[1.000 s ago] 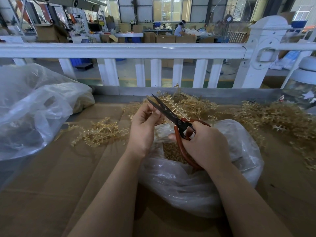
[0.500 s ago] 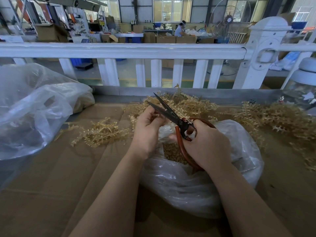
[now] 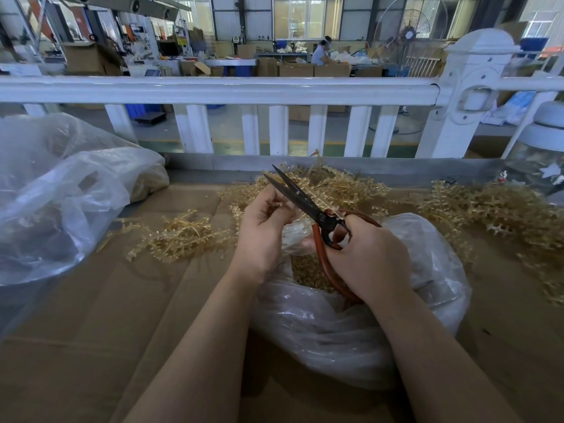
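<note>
Cardboard (image 3: 122, 315) covers our worktable, strewn with golden plastic sprues (image 3: 183, 236). Our left hand (image 3: 262, 230) pinches a small sprue piece (image 3: 279, 206) in curled fingers, right beside the parted blades of the scissors (image 3: 305, 204). Our right hand (image 3: 370, 261) grips their red handles above a clear bag (image 3: 433, 270) of cut bits

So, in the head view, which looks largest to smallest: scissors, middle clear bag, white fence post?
1. middle clear bag
2. white fence post, though it stands farther away
3. scissors
</note>
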`<state>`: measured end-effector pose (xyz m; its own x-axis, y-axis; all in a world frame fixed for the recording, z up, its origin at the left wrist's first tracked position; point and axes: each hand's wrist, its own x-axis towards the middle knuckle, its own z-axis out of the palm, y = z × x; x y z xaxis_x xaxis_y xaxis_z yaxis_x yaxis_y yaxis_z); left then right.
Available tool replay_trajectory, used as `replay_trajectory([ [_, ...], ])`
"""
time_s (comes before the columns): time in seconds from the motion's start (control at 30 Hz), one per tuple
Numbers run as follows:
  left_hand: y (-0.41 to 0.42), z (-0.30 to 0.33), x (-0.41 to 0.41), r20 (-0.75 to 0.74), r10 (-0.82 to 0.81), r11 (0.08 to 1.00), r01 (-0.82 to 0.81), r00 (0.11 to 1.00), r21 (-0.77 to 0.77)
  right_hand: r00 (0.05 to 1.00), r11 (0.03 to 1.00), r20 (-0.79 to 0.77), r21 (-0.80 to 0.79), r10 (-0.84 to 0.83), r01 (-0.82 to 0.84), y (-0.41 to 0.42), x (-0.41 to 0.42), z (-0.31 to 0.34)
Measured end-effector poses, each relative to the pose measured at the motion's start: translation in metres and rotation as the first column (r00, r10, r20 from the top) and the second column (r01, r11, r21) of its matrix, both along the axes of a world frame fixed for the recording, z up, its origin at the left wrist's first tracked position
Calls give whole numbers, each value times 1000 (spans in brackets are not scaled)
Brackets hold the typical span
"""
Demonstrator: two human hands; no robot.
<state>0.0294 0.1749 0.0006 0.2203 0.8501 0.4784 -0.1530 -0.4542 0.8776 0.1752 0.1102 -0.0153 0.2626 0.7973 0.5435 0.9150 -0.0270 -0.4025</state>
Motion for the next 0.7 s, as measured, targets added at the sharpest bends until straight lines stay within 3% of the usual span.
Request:
replay_trajectory([
  [0.33,5,-1,-2,91,73,975,-52,993,-214,998,999,-38,5,42,-42,1,-1,0],
  [0.53,5,-2,0,-1,-9,980,9,1000,-201,931,986,-330,8,159,-165,5,-3,0],
  [0.7,6,-4,-1,-54,-70,976,58,996,-209,792,975,-576,37,201,-221,7,-4,5],
])
